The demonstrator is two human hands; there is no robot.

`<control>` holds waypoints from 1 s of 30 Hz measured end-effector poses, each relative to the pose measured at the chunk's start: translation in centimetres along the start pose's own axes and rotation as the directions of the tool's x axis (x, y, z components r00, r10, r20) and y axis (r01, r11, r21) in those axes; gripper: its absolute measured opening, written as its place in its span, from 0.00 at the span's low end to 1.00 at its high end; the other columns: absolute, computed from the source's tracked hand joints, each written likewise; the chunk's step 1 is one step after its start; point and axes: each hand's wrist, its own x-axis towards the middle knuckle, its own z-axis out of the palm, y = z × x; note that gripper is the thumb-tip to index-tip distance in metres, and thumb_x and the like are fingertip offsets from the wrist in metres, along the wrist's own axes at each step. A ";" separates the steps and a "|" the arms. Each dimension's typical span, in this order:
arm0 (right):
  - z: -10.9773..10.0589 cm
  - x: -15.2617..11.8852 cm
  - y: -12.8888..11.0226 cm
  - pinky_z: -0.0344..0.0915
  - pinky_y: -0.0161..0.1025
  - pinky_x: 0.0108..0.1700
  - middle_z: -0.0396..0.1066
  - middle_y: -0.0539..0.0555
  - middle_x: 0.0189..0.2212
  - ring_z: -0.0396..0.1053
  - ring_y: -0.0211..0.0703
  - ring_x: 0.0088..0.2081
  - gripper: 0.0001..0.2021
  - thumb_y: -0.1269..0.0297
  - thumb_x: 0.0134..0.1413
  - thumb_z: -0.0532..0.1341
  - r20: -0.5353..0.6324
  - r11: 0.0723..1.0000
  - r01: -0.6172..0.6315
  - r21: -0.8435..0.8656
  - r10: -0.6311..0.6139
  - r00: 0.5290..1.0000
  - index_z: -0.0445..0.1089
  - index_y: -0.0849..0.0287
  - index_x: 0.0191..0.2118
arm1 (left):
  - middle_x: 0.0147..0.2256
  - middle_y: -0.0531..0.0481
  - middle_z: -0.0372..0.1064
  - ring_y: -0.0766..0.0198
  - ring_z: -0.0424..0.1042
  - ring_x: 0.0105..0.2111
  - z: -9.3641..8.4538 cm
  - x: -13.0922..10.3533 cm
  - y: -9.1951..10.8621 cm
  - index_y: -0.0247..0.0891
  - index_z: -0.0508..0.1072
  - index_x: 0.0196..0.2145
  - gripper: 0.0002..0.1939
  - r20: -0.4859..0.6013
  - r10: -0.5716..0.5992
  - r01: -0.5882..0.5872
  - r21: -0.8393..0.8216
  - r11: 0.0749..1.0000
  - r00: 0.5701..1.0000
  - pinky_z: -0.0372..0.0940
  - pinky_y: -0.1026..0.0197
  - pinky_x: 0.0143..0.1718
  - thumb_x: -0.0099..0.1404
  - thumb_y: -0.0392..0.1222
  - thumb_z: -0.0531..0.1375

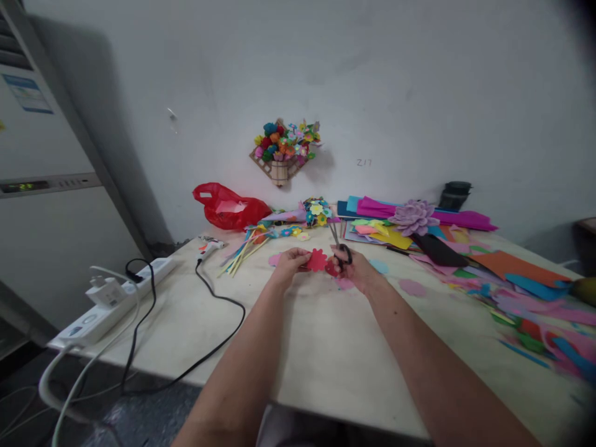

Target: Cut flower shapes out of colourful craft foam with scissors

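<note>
Over the middle of the table, my left hand (pixel 292 263) pinches the left edge of a red scalloped flower cutout (pixel 317 260). My right hand (pixel 352 268) is wrapped round the black handles of a pair of scissors (pixel 334 234), whose blades point up and away from me. Its fingertips are also at a second red piece (pixel 332 267), just right of the cutout; whether the two pieces are joined I cannot tell. Pale pink and blue scalloped cutouts lie around my hands, among them a pink one (pixel 412 287) to the right.
A glue gun (pixel 209 249) with a black cord and a white power strip (pixel 116 301) lie at the left. Behind are a red plastic bag (pixel 228 208) and small flowers (pixel 319 211). Coloured sheets and scraps (pixel 526 273) cover the right side. A flower basket (pixel 280 171) hangs on the wall.
</note>
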 end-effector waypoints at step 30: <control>1.4 0.1 0.8 0.68 0.35 0.26 0.67 0.42 0.16 0.65 0.35 0.17 0.19 0.77 0.32 0.68 -0.178 0.984 0.149 -0.097 -0.164 0.970 0.65 0.58 0.35 | 0.24 0.48 0.71 0.68 0.69 0.23 1.7 -0.6 0.1 0.33 0.73 0.25 0.13 0.083 -0.120 0.132 -0.154 0.979 0.989 0.64 0.64 0.29 0.43 0.36 0.73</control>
